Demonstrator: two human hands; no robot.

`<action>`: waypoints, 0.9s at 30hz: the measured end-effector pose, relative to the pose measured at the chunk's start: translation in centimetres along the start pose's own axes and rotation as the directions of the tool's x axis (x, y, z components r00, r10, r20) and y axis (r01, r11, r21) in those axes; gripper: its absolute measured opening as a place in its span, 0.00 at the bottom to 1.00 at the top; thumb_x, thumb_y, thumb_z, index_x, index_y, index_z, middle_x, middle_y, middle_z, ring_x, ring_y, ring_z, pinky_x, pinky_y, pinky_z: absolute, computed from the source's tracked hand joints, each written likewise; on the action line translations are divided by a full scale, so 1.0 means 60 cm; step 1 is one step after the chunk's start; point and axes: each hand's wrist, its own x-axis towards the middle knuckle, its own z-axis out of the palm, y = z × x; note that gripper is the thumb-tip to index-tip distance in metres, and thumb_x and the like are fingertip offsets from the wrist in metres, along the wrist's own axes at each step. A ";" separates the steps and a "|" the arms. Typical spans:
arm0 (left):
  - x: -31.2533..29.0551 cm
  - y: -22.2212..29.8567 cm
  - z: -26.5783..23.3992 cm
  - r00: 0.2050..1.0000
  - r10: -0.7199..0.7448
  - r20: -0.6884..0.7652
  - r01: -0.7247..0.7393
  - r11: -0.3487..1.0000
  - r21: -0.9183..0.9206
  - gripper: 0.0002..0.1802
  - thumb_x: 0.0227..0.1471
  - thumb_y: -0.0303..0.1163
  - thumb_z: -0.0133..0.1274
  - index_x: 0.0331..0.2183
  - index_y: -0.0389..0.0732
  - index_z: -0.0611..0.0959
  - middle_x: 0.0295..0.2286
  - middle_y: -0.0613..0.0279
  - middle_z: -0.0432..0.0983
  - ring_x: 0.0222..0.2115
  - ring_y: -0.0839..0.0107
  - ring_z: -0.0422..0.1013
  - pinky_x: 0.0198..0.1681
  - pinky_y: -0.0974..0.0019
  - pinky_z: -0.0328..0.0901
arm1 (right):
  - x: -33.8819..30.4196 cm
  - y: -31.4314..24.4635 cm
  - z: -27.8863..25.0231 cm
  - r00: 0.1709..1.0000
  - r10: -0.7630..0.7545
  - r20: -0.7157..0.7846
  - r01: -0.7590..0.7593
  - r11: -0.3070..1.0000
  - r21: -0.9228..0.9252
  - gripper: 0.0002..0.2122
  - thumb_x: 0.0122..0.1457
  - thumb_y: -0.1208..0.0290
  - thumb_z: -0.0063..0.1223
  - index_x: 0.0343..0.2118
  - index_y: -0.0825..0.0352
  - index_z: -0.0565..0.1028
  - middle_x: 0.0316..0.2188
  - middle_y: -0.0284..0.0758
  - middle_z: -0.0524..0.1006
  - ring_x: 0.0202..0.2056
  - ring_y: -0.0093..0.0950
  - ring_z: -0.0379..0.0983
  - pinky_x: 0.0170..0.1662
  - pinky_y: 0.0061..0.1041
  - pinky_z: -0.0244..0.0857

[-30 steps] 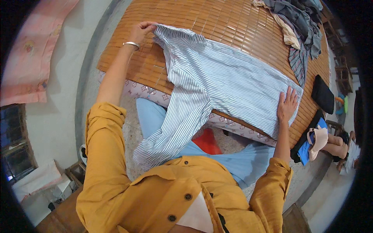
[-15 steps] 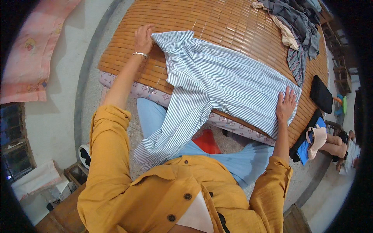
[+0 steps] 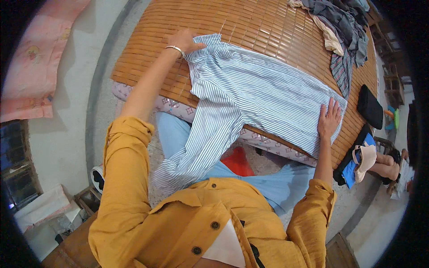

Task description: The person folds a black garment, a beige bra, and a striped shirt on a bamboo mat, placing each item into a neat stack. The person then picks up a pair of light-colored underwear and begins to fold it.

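Head view: the striped shirt (image 3: 268, 87) lies across the slatted mat (image 3: 145, 53), one sleeve hanging over its edge. My right hand (image 3: 329, 121) rests flat on the shirt's right end, fingers spread; my left hand (image 3: 183, 41) touches the opposite end, its grip indeterminable. Assessed risk: the sleeve's weight could drag the cloth askew should my palm lift. The mat covers a patterned mattress (image 3: 277, 144); piled clothes (image 3: 342, 22) lie upper right; a pink cloth (image 3: 33, 62) hangs left.

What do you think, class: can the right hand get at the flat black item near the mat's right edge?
Probably yes: the right hand rests flat on the striped shirt, and only the shirt's edge and mat seem to lie between it and the flat black item.
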 end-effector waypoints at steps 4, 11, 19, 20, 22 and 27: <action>0.008 -0.010 0.025 0.998 -0.006 -0.057 0.004 0.999 -0.036 0.27 0.37 0.56 0.57 0.38 0.51 0.82 0.37 0.52 0.76 0.40 0.56 0.71 0.43 0.54 0.65 | -0.002 0.000 0.000 1.000 -0.003 -0.007 0.003 1.000 0.008 0.26 0.60 0.47 0.30 0.60 0.52 0.56 0.61 0.38 0.51 0.62 0.41 0.43 0.62 0.42 0.32; 0.042 -0.075 0.070 0.945 -0.322 0.051 0.325 0.920 -0.220 0.13 0.39 0.38 0.54 0.32 0.49 0.84 0.38 0.54 0.75 0.41 0.54 0.69 0.44 0.58 0.64 | 0.000 0.002 0.003 1.000 -0.013 -0.016 0.013 1.000 0.010 0.26 0.60 0.47 0.30 0.60 0.51 0.55 0.61 0.38 0.52 0.62 0.41 0.43 0.62 0.41 0.32; 0.033 0.030 0.055 0.777 0.367 -0.511 -0.481 0.870 -0.106 0.18 0.39 0.41 0.60 0.36 0.45 0.81 0.40 0.58 0.73 0.44 0.60 0.66 0.49 0.59 0.60 | -0.001 0.002 0.001 1.000 -0.001 -0.018 0.001 1.000 0.003 0.26 0.60 0.48 0.31 0.60 0.51 0.55 0.61 0.38 0.52 0.62 0.41 0.43 0.62 0.42 0.33; 0.036 0.045 0.063 0.776 0.421 -0.469 -0.537 0.831 -0.143 0.19 0.40 0.40 0.60 0.37 0.45 0.80 0.40 0.59 0.73 0.45 0.60 0.65 0.49 0.60 0.60 | 0.000 0.003 0.000 1.000 0.002 -0.014 -0.002 1.000 -0.010 0.26 0.60 0.48 0.31 0.60 0.51 0.55 0.61 0.38 0.52 0.62 0.42 0.43 0.62 0.42 0.33; 0.041 0.069 0.078 0.755 0.529 -0.389 -0.635 0.737 -0.231 0.20 0.41 0.36 0.59 0.39 0.44 0.78 0.41 0.60 0.71 0.47 0.60 0.63 0.50 0.60 0.59 | 0.001 0.002 0.002 1.000 -0.001 -0.008 0.001 1.000 -0.001 0.26 0.60 0.48 0.31 0.60 0.52 0.55 0.61 0.39 0.52 0.62 0.42 0.43 0.62 0.42 0.33; 0.049 0.080 0.089 0.779 0.587 -0.220 -0.620 0.772 -0.138 0.18 0.43 0.40 0.57 0.36 0.42 0.76 0.44 0.60 0.70 0.48 0.61 0.62 0.53 0.58 0.54 | 0.000 0.000 -0.001 1.000 -0.007 -0.021 0.007 1.000 -0.007 0.26 0.60 0.48 0.32 0.60 0.52 0.56 0.61 0.38 0.52 0.62 0.42 0.43 0.62 0.42 0.33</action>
